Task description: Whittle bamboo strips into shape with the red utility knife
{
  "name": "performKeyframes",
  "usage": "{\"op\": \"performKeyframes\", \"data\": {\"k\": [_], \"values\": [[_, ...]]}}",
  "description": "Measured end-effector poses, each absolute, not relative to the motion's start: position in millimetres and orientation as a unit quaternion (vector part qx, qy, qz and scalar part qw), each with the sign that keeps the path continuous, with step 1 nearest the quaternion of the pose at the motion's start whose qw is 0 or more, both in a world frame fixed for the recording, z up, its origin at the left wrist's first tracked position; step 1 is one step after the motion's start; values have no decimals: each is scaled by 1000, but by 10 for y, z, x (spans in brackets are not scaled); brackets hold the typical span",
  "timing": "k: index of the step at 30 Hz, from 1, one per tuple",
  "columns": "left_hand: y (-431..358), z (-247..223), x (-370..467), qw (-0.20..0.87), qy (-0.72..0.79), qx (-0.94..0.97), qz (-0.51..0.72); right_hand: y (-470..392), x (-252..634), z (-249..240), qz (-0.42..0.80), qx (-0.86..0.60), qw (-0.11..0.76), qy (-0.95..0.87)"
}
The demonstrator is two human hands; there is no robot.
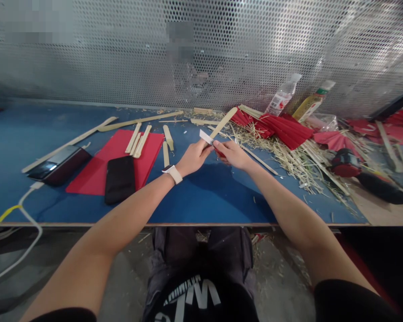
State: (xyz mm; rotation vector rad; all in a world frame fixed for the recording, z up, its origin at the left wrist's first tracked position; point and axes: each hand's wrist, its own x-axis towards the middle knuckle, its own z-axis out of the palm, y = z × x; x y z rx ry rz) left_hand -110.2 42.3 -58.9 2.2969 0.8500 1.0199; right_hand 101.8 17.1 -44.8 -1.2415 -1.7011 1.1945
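My left hand is closed around the near end of a flat bamboo strip, whose rounded far end points up and to the right. Gripped in my right hand is a knife. Its broad, bright blade lies across the strip at my left fingers, and a bit of reddish handle shows below my right fingers. The two hands meet above the blue tabletop. My palms and the lower end of the strip are hidden.
Red sheets lie left with bamboo pieces and a black phone on them. A dark device with a white cable sits beyond. Shavings, red pleated paper, two bottles and a black-handled tool crowd the right.
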Motion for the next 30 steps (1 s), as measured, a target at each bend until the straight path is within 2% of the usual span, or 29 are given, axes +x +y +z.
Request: {"op": "performKeyframes", "data": {"k": [30], "values": [[382,-561,-1095,245,320,819,409,144,949,-482,415,-474,395,-669]]}}
